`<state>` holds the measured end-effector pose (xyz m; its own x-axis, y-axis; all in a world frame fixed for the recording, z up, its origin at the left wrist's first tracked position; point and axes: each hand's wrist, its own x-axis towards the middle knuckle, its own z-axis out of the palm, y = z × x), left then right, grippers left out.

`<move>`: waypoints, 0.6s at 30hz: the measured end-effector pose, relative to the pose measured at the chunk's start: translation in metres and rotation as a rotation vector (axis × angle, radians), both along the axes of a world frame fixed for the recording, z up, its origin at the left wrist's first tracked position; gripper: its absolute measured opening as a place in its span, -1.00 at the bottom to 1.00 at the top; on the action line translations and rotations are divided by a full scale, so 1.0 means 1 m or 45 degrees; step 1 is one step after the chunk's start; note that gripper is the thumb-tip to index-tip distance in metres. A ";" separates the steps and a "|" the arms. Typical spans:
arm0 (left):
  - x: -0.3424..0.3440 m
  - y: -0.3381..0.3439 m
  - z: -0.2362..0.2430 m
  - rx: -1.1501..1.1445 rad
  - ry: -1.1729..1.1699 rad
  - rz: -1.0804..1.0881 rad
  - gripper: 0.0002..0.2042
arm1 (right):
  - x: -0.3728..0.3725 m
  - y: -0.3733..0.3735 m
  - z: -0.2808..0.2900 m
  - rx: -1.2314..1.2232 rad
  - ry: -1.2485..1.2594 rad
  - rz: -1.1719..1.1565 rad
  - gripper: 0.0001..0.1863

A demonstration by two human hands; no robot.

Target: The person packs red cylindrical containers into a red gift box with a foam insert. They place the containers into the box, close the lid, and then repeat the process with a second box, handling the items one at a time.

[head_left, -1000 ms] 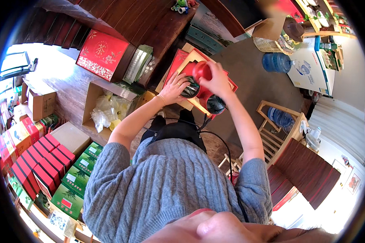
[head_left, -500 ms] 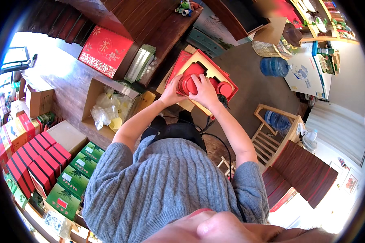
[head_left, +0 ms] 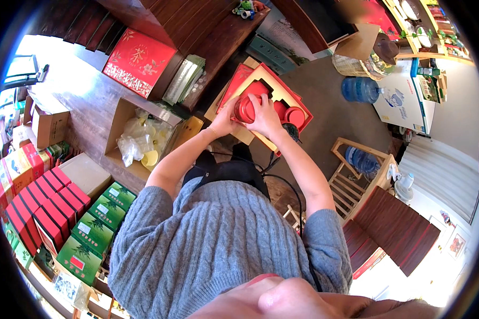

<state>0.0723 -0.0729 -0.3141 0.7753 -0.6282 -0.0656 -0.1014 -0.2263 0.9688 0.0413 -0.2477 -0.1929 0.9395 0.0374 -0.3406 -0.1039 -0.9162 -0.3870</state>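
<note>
Both hands close around a red cylindrical canister (head_left: 245,110) at the front-left of an open red gift box (head_left: 302,100) with a cream insert (head_left: 244,85) and cut-out recesses. My left hand (head_left: 226,116) grips the canister's left side; my right hand (head_left: 263,116) curls over its top and right side. A second red canister (head_left: 294,116) sits at the box's right. Just below that, a dark glossy object (head_left: 291,133) is too small to identify. The box rests on something cardboard-coloured, beside another red box (head_left: 232,80) partly hidden behind it.
A carton of plastic bags (head_left: 135,141) is left of me, with stacked green boxes (head_left: 90,234) and red-black boxes (head_left: 50,210). A dark wooden counter (head_left: 223,40) is ahead. Water jugs (head_left: 356,89), a wooden rack (head_left: 346,181) and a white carton (head_left: 396,101) are on the right.
A second ago my left hand was on an open dark-filled container and my right held a red piece above. Now both hands grip a red-topped canister, almost unmoved over the last half second.
</note>
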 end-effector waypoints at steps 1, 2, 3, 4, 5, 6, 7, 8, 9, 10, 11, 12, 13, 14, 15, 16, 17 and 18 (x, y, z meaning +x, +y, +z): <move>0.001 0.002 -0.005 -0.040 0.033 0.046 -0.17 | 0.000 -0.002 0.003 0.064 -0.036 -0.073 0.01; 0.001 0.004 -0.009 -0.185 0.248 0.192 -0.20 | -0.001 -0.006 0.008 0.129 -0.073 -0.147 0.01; 0.004 0.004 -0.009 -0.336 0.460 0.334 -0.23 | -0.001 -0.011 0.015 0.189 -0.113 -0.222 0.00; 0.005 0.002 0.002 -0.484 0.681 0.470 -0.26 | -0.003 -0.019 0.025 0.342 -0.098 -0.290 -0.01; 0.006 0.003 0.013 -0.497 0.875 0.490 -0.35 | -0.007 -0.028 0.032 0.487 -0.163 -0.312 -0.01; 0.007 0.002 0.036 -0.671 1.029 0.398 -0.34 | -0.014 -0.034 0.038 0.629 -0.228 -0.345 -0.01; 0.007 0.001 0.058 -0.848 1.178 0.312 -0.34 | -0.019 -0.036 0.045 0.782 -0.197 -0.376 0.00; 0.006 0.000 0.074 -1.028 1.321 0.222 -0.32 | -0.023 -0.038 0.052 0.934 -0.170 -0.401 0.00; 0.006 -0.001 0.082 -1.027 1.369 0.112 -0.33 | -0.027 -0.039 0.060 1.085 -0.144 -0.427 0.01; 0.006 -0.003 0.098 -1.021 1.349 0.131 -0.37 | -0.030 -0.037 0.069 1.064 -0.171 -0.442 0.04; 0.006 -0.006 0.115 -1.014 1.330 0.149 -0.40 | -0.033 -0.034 0.078 1.042 -0.198 -0.458 0.07; 0.005 -0.009 0.132 -1.007 1.310 0.167 -0.44 | -0.039 -0.032 0.085 1.021 -0.225 -0.474 0.10; 0.005 -0.011 0.144 -0.990 1.290 0.201 -0.46 | -0.045 -0.030 0.089 1.116 -0.274 -0.441 -0.05; 0.005 -0.012 0.152 -0.983 1.263 0.208 -0.46 | -0.050 -0.027 0.096 1.281 -0.260 -0.554 -0.11; 0.003 -0.011 0.160 -0.971 1.237 0.219 -0.46 | -0.054 -0.022 0.107 1.451 -0.242 -0.667 -0.18; 0.001 -0.012 0.168 -0.961 1.211 0.223 -0.46 | -0.057 -0.017 0.116 1.618 -0.229 -0.781 -0.24; -0.003 -0.012 0.179 -0.938 1.152 0.225 -0.46 | -0.063 -0.013 0.120 1.444 -0.302 -0.722 -0.38; -0.007 -0.012 0.187 -0.902 1.140 0.209 -0.45 | -0.070 -0.011 0.121 1.328 -0.386 -0.711 -0.39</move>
<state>0.0653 -0.0850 -0.1269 0.7051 -0.6394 -0.3064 0.6666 0.4503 0.5940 -0.0288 -0.2583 -0.0719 0.9500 -0.2723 -0.1532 -0.1619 -0.0097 -0.9868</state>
